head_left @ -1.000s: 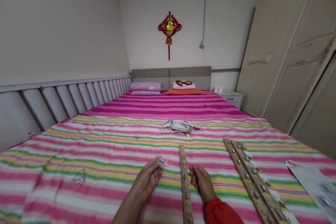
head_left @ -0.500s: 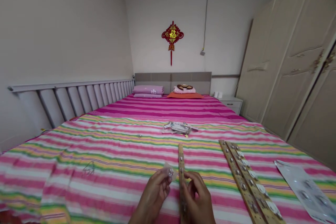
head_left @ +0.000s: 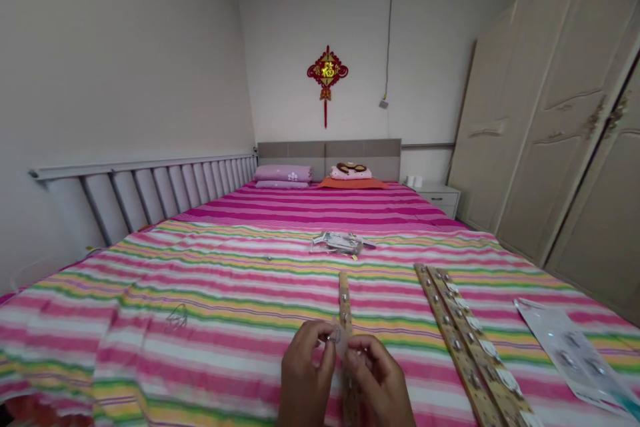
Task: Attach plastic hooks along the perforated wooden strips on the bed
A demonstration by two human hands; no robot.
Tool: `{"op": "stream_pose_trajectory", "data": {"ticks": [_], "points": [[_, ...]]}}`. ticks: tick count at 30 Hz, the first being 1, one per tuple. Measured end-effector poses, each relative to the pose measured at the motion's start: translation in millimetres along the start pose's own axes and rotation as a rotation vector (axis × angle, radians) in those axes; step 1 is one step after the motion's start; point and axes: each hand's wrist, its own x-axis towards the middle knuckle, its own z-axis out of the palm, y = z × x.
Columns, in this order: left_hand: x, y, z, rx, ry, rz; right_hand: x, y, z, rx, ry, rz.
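Observation:
My left hand pinches a small piece of clear plastic with something shiny and silvery in or on it, too small to name. My right hand has its thumb and forefinger closed at the plastic's right edge. Beneath both hands lies a narrow wooden strip bearing a row of shiny metal pieces; the hands partly cover it.
Two similar wooden strips lie to the right, one with white round pieces along it. Farther right is a clear blister pack. Clear plastic packaging rests ahead on the striped sheet. Thin clear strands lie left.
My left hand has brought the clear plastic rightward over the wooden strip. My right hand has left the strip and closed on the plastic's edge. The view has shifted slightly.

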Motion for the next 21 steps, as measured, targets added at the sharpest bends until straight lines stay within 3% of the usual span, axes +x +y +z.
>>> {"op": "stream_pose_trajectory", "data": {"ticks": [6,14,21], "points": [[-6,-2,0.5,0.112,-0.022,-0.062,-3,-2,4,0.016,0.090,0.018],[-6,-17,6.4,-0.134,0.014,-0.291,1,1,-3,-0.013,0.117,-0.041],[-6,-30,-7.6,-0.012,-0.160,-0.319,18,2,-19,-0.087,0.075,-0.076]]}}
